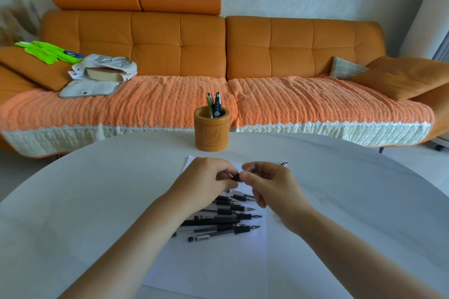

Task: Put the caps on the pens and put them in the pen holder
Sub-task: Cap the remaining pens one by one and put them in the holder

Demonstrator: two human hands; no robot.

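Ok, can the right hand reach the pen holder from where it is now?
Probably yes: the pen holder stands just beyond the right hand, nothing between them; but it pinches a pen, the left hand a cap.

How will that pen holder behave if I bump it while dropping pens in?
The pen holder looks squat, thick-walled and wide-based, so it probably slides rather than tips. Only a few pens stand inside, so it is likely light and may shift.
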